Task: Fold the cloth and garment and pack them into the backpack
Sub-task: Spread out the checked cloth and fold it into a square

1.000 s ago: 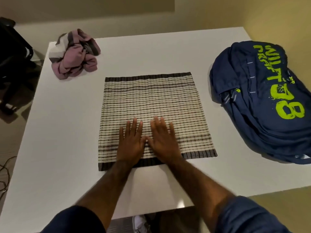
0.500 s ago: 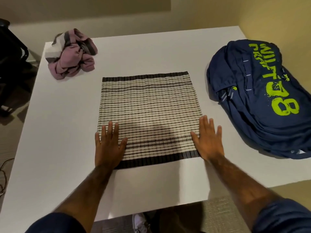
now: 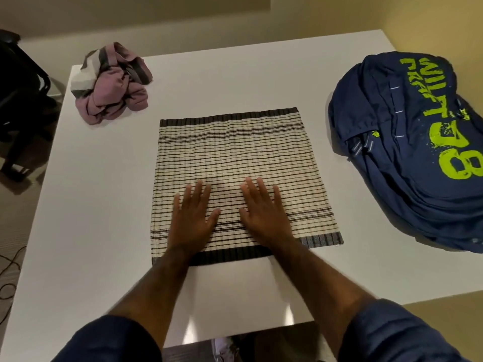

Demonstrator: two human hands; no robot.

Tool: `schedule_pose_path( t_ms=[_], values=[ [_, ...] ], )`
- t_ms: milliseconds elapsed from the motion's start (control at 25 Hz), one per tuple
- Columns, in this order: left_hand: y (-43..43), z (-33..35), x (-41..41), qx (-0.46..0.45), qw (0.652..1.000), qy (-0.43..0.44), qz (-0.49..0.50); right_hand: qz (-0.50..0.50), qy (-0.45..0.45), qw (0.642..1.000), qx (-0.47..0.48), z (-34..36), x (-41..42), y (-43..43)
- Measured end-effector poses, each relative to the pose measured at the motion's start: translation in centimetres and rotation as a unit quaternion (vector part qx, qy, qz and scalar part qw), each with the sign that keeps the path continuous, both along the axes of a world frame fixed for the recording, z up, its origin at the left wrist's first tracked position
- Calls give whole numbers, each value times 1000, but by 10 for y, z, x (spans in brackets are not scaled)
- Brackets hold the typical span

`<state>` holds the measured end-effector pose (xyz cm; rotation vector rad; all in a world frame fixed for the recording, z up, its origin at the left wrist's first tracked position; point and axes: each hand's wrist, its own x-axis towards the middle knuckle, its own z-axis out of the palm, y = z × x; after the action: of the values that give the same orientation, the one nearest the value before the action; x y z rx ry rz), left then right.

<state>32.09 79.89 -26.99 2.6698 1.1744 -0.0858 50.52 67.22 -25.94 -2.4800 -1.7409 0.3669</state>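
Note:
A cream cloth with dark stripes and dark end bands lies flat and square in the middle of the white table. My left hand and my right hand press flat on its near half, side by side, fingers straight and spread. A crumpled pink and grey garment sits at the far left corner. The navy backpack with lime lettering lies on its side at the right edge, apart from both hands.
A black chair stands off the table's left side, with cables on the floor below it. The table's near edge is just under my forearms. A yellow wall runs behind the backpack.
Half a second ago my hands lay on the cloth's near left and right corners. Both have slid inward to the middle of the near half. The cloth stays flat.

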Motion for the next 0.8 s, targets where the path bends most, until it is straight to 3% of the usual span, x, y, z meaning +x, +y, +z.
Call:
schedule_pose_path(
  t_ms=[160,280,400,520,640,800],
  values=[
    [23,10,-51,-18,988,45,145,-172,-20,984,-41,5,71,-37],
    [29,21,-32,8,988,29,148,-215,-15,975,-55,13,86,-40],
    [25,24,35,18,999,-32,4,-131,23,991,4,16,50,10],
    [28,9,76,12,997,1,-77,-12,11,1000,-13,6,17,51],
    [43,0,56,4,1000,9,-10,-18,1,1000,-23,2,43,48],
    [78,8,2,-16,987,38,153,-168,-5,985,-48,7,118,17]
  ],
)
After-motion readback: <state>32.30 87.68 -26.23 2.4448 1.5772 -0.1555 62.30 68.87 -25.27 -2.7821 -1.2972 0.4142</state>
